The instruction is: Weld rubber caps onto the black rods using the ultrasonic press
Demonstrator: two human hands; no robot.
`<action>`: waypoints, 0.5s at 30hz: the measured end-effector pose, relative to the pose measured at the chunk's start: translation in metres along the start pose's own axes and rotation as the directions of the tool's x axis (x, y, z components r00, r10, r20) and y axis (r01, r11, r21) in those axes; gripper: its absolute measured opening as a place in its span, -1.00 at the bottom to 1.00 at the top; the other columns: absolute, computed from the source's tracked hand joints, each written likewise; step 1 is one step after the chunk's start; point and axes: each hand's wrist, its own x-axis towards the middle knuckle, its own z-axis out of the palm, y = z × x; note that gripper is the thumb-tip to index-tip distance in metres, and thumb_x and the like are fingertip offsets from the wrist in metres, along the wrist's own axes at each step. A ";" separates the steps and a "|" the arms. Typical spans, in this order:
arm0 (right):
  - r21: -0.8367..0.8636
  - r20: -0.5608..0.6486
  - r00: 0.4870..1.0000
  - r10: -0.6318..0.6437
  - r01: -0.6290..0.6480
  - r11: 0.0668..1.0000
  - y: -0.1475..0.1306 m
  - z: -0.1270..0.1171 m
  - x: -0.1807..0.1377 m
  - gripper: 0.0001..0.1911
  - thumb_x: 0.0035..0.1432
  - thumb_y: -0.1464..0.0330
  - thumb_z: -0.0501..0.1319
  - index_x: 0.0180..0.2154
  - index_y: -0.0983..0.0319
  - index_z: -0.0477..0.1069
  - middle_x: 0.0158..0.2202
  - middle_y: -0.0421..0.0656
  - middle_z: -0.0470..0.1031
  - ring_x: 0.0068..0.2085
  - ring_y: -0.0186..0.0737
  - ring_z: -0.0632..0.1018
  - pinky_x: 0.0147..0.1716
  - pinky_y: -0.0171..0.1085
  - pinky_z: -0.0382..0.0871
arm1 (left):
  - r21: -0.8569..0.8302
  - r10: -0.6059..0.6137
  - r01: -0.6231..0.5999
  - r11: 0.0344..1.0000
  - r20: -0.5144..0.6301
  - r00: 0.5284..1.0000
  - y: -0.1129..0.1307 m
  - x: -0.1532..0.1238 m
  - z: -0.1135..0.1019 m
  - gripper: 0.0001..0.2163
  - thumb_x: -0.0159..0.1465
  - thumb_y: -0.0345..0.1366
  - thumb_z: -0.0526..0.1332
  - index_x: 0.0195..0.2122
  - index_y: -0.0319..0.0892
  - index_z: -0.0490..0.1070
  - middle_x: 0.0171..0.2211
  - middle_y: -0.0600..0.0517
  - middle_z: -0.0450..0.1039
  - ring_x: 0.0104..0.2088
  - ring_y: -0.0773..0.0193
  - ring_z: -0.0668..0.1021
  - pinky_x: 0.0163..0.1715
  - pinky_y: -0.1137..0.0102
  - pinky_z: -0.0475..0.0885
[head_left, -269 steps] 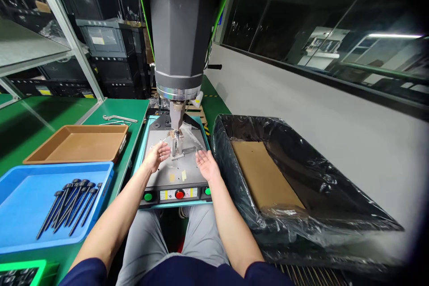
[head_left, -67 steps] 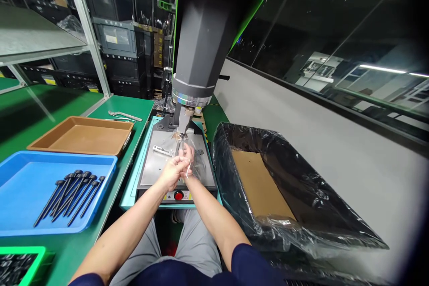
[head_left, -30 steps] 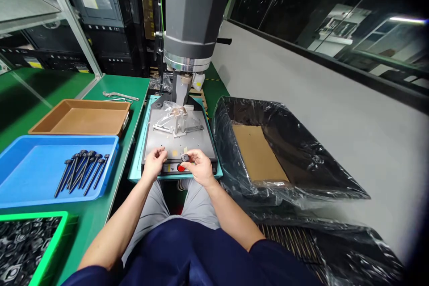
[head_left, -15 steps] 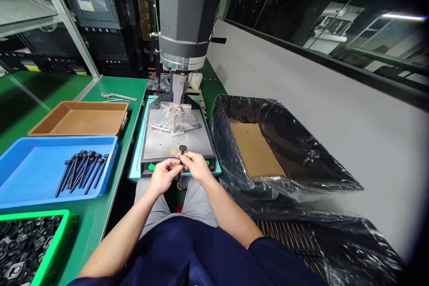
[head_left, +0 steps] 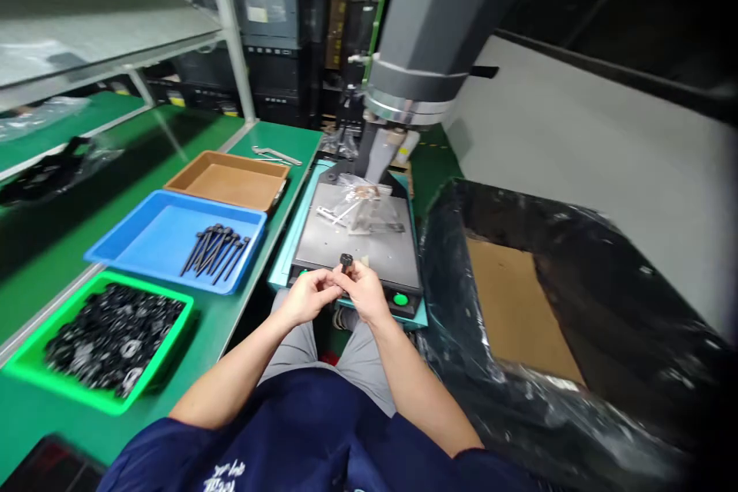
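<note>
Pinched between both hands in front of the machine is a black rod with a round knob-like head (head_left: 346, 260); its lower part is hidden by fingers. My left hand (head_left: 311, 295) closes its fingertips on it from the left. From the right, my right hand (head_left: 363, 290) grips it just under the head. Beyond the hands lies the machine's grey metal plate (head_left: 323, 246), bearing a fixture in clear plastic wrap (head_left: 372, 207). Several similar black rods (head_left: 214, 252) rest in the blue tray (head_left: 138, 227) on the left.
A green tray (head_left: 185, 317) of small black parts and a brown tray (head_left: 231, 184) stand on the green bench (head_left: 216, 327). Wrenches (head_left: 277, 156) lie behind them. The grey machine head (head_left: 427, 31) hangs above the plate. At right stands a plastic-lined bin holding cardboard (head_left: 519, 307).
The view has swung to the left, so the trays and machine sit farther right and more of the green tray shows. Both hands still hold the black rod.
</note>
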 end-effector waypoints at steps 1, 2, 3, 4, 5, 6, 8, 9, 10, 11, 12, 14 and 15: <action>-0.022 0.040 0.999 -0.001 0.002 1.000 0.001 0.002 0.001 -0.61 -0.16 0.13 0.47 -0.38 0.24 0.46 -0.43 -0.19 0.50 -0.40 -0.28 0.48 -0.38 -0.29 0.39 | 0.046 0.009 -0.008 0.999 -0.016 1.000 0.001 -0.004 -0.009 -0.84 0.12 -0.20 0.33 -0.40 -0.19 0.52 -0.52 0.05 0.44 -0.50 0.32 0.41 -0.45 0.44 0.31; -0.033 0.075 0.997 0.004 -0.002 0.999 0.001 0.003 0.002 -0.59 -0.15 0.11 0.47 -0.35 0.24 0.47 -0.39 -0.16 0.52 -0.38 -0.26 0.49 -0.35 -0.28 0.39 | 0.103 0.016 -0.011 0.995 -0.046 0.999 0.003 -0.009 -0.021 -0.84 0.12 -0.19 0.32 -0.40 -0.19 0.53 -0.52 0.05 0.43 -0.50 0.31 0.41 -0.45 0.44 0.30; -0.037 0.103 0.995 0.017 -0.013 0.999 0.002 0.004 0.002 -0.57 -0.14 0.08 0.46 -0.33 0.23 0.47 -0.35 -0.14 0.54 -0.36 -0.25 0.49 -0.35 -0.27 0.39 | 0.172 0.027 -0.010 0.985 -0.096 0.995 0.006 -0.014 -0.035 -0.84 0.13 -0.19 0.31 -0.39 -0.18 0.53 -0.51 0.05 0.44 -0.50 0.30 0.41 -0.45 0.43 0.30; -0.038 0.124 0.992 0.035 -0.030 0.999 0.002 0.003 0.002 -0.55 -0.12 0.05 0.44 -0.31 0.23 0.47 -0.33 -0.11 0.55 -0.36 -0.25 0.49 -0.37 -0.27 0.38 | 0.254 0.040 0.003 0.967 -0.163 0.986 0.010 -0.020 -0.052 -0.85 0.13 -0.19 0.31 -0.39 -0.17 0.54 -0.50 0.04 0.45 -0.48 0.28 0.42 -0.44 0.42 0.30; -0.039 0.137 0.989 0.053 -0.048 0.998 0.003 0.002 0.001 -0.54 -0.11 0.02 0.43 -0.29 0.23 0.47 -0.32 -0.10 0.55 -0.37 -0.25 0.49 -0.39 -0.27 0.37 | 0.345 0.056 0.034 0.938 -0.246 0.968 0.014 -0.025 -0.070 -0.85 0.12 -0.19 0.31 -0.39 -0.15 0.55 -0.47 0.03 0.48 -0.47 0.26 0.44 -0.41 0.41 0.32; -0.042 0.138 0.988 0.068 -0.063 0.997 0.003 0.000 0.000 -0.53 -0.09 0.01 0.42 -0.29 0.23 0.47 -0.33 -0.09 0.55 -0.39 -0.25 0.48 -0.41 -0.28 0.36 | 0.444 0.080 0.083 0.892 -0.336 0.938 0.019 -0.030 -0.091 -0.87 0.11 -0.20 0.31 -0.39 -0.14 0.55 -0.43 0.02 0.51 -0.43 0.23 0.47 -0.38 0.39 0.34; -0.051 0.131 0.988 0.082 -0.076 0.996 0.006 -0.006 -0.003 -0.53 -0.08 0.00 0.41 -0.30 0.24 0.47 -0.38 -0.10 0.53 -0.41 -0.26 0.47 -0.44 -0.29 0.34 | 0.608 0.112 0.261 0.750 -0.505 0.856 0.026 -0.037 -0.133 -0.90 0.08 -0.24 0.31 -0.38 -0.11 0.56 -0.38 -0.01 0.55 -0.36 0.15 0.52 -0.29 0.35 0.36; -0.054 0.128 0.988 0.083 -0.077 0.996 0.007 -0.009 -0.005 -0.53 -0.08 0.00 0.41 -0.30 0.24 0.47 -0.40 -0.11 0.53 -0.42 -0.26 0.47 -0.45 -0.29 0.33 | 0.649 0.096 0.369 0.665 -0.565 0.819 0.028 -0.037 -0.153 -0.90 0.09 -0.26 0.30 -0.38 -0.11 0.56 -0.38 -0.03 0.55 -0.34 0.11 0.53 -0.27 0.33 0.36; -0.054 0.125 0.989 0.083 -0.076 0.996 0.009 -0.012 -0.006 -0.53 -0.09 0.01 0.42 -0.31 0.24 0.48 -0.41 -0.12 0.53 -0.42 -0.27 0.47 -0.45 -0.30 0.33 | 0.664 0.064 0.474 0.579 -0.616 0.785 0.028 -0.036 -0.172 -0.91 0.09 -0.27 0.30 -0.38 -0.11 0.56 -0.38 -0.05 0.55 -0.32 0.07 0.54 -0.27 0.31 0.36; -0.054 0.123 0.989 0.084 -0.078 0.995 0.010 -0.015 -0.008 -0.53 -0.10 0.01 0.43 -0.31 0.25 0.48 -0.41 -0.12 0.53 -0.43 -0.27 0.47 -0.45 -0.30 0.33 | 0.662 0.026 0.557 0.502 -0.655 0.755 0.026 -0.034 -0.187 -0.91 0.09 -0.28 0.30 -0.39 -0.12 0.56 -0.38 -0.08 0.55 -0.30 0.04 0.54 -0.26 0.29 0.37; -0.057 0.122 0.988 0.089 -0.083 0.995 0.011 -0.018 -0.009 -0.53 -0.11 0.02 0.43 -0.31 0.25 0.49 -0.40 -0.11 0.53 -0.43 -0.27 0.47 -0.45 -0.30 0.33 | 0.662 -0.007 0.608 0.438 -0.674 0.739 0.023 -0.030 -0.200 -0.92 0.08 -0.29 0.31 -0.40 -0.13 0.55 -0.38 -0.10 0.55 -0.28 0.01 0.55 -0.26 0.28 0.37; -0.069 0.110 0.989 0.102 -0.095 0.993 0.011 -0.024 -0.014 -0.53 -0.12 0.03 0.44 -0.32 0.25 0.49 -0.39 -0.10 0.55 -0.42 -0.26 0.47 -0.45 -0.30 0.34 | 0.665 -0.055 0.656 0.357 -0.686 0.726 0.016 -0.021 -0.216 -0.95 0.06 -0.33 0.33 -0.43 -0.15 0.54 -0.38 -0.14 0.55 -0.26 -0.02 0.56 -0.25 0.26 0.39; -0.081 0.097 0.990 0.107 -0.099 0.992 0.009 -0.028 -0.017 -0.54 -0.12 0.02 0.44 -0.31 0.24 0.50 -0.38 -0.09 0.55 -0.41 -0.25 0.48 -0.45 -0.29 0.35 | 0.671 -0.065 0.658 0.340 -0.682 0.729 0.012 -0.017 -0.220 -0.96 0.04 -0.34 0.34 -0.45 -0.16 0.53 -0.37 -0.15 0.55 -0.26 -0.03 0.57 -0.25 0.25 0.39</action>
